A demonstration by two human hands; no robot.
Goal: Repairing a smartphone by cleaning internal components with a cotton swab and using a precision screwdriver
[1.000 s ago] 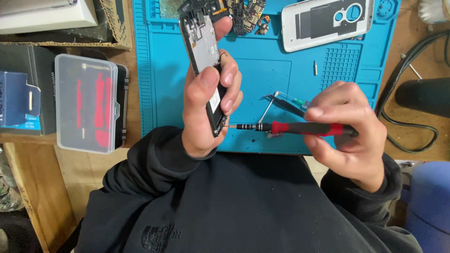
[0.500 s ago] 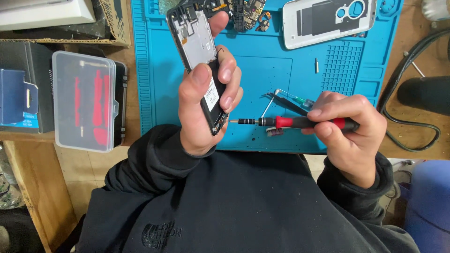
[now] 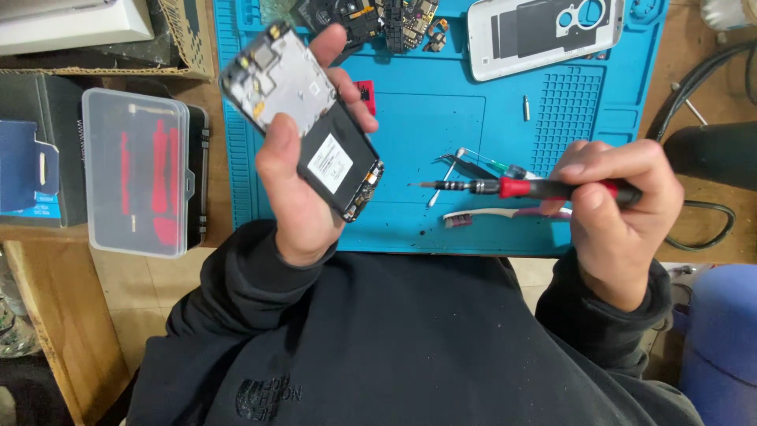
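Left hand: our left hand [image 3: 303, 193] wraps shut around the opened black phone body with bare metal frame [image 3: 303, 118], held tilted above the blue silicone work mat [image 3: 426, 118].
Right hand: our right hand [image 3: 619, 213] pinches the slim red-and-black screwdriver [image 3: 520, 188], tip apart from the phone's lower edge.
Open room: bare mat lies between both hands.
Edges: a clear plastic case [image 3: 136, 172] sits left, off the mat; a white phone back cover [image 3: 544, 28] lies at the far edge.

Wooden bench [image 3: 47, 315] w/ blue work mat [image 3: 441, 118] on top. On mat: white phone back cover [image 3: 544, 31], circuit boards [image 3: 378, 17], tweezers [image 3: 473, 162], toothbrush [image 3: 497, 214], small bit [image 3: 526, 108]. Left of mat: clear plastic box [image 3: 136, 173] w/ red tools.
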